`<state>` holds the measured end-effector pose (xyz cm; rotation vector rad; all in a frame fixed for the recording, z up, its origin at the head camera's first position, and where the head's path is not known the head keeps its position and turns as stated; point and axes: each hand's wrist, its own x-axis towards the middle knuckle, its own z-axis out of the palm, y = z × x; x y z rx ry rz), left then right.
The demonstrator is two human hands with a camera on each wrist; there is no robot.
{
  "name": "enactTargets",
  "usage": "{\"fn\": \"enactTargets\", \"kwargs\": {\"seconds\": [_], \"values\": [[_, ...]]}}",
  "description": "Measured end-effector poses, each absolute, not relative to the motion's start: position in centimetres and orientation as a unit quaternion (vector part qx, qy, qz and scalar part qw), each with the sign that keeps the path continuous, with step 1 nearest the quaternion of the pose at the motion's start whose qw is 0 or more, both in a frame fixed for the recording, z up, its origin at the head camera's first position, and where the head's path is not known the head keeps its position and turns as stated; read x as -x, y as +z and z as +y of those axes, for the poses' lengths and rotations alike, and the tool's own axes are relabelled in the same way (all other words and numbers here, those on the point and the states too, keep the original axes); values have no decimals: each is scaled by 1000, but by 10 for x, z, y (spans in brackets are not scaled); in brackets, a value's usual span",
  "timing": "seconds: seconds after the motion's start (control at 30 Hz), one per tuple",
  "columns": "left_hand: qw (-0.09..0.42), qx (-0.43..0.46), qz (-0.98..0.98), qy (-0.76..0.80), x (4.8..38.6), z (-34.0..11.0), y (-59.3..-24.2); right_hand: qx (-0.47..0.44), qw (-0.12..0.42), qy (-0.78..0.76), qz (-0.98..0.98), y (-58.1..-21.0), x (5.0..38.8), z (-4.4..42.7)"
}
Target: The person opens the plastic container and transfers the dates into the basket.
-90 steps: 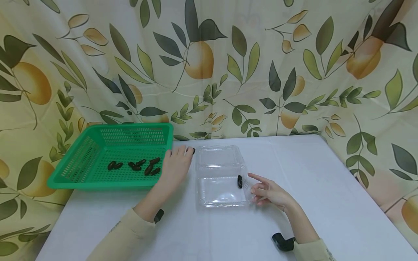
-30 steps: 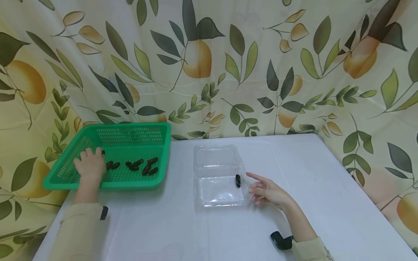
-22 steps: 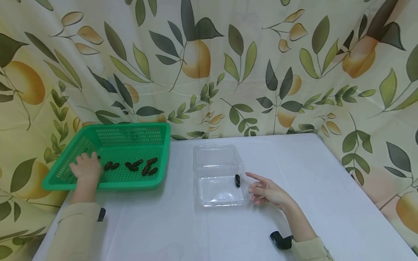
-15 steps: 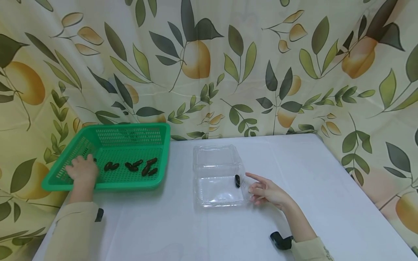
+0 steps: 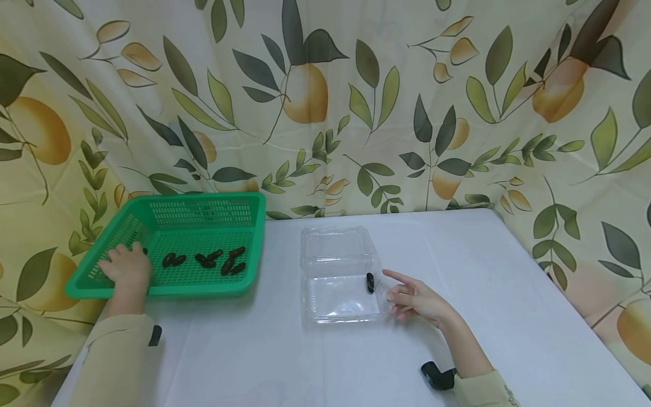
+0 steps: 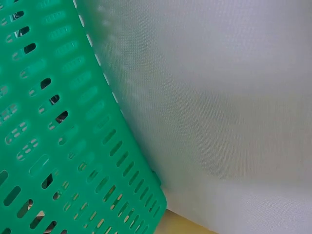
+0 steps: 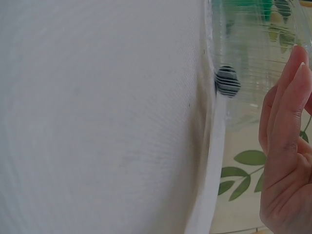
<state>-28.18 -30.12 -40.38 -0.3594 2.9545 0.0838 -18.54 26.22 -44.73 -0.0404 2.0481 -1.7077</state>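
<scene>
My left hand [image 5: 127, 267] reaches into the left part of a green plastic basket [image 5: 203, 290], fingers bent downward. A dark bit at its index finger looks like a date [image 5: 145, 251] in its pinch, mostly hidden. Several dark brown dates [image 5: 205, 260] lie on the basket floor to the right. Beside the right edge of a clear hinged plastic box [image 5: 335, 294] is my right hand [image 5: 419, 299], index finger extended, the others loosely bent. Whether it touches the box I cannot tell. One date [image 5: 370, 282] lies inside the box near that edge; the right wrist view shows it through the wall.
A white cloth [image 5: 244, 356] covers the table. Behind it hangs a curtain [image 5: 376, 113] printed with leaves and fruit. The left wrist view holds the basket's slotted outer wall [image 6: 97, 161], which hides the left hand there. The box's lid [image 5: 339, 243] lies folded back.
From between basket and box, my left hand has moved left into the basket, the dark date travelling at its fingertips. Lately it has shifted slightly further left. The right hand stays in place.
</scene>
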Motion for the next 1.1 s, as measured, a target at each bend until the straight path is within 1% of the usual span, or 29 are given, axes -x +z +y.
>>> {"fn": "enactTargets", "kwargs": {"seconds": [0.3, 0.53, 0.7, 0.87, 1.1], "values": [[84, 122, 989, 29, 281, -298, -402, 16, 232, -619, 750, -448, 186, 263], [47, 95, 994, 27, 283, -297, -404, 17, 232, -623, 747, -447, 185, 262], [32, 82, 996, 35, 286, -288, -404, 17, 231, -623, 747, -447, 185, 262], [1, 72, 996, 47, 289, -267, -401, 14, 229, -621, 750, -448, 185, 263], [-68, 27, 997, 34, 291, -233, -394, 12, 229, -620, 750, -448, 185, 262]]}}
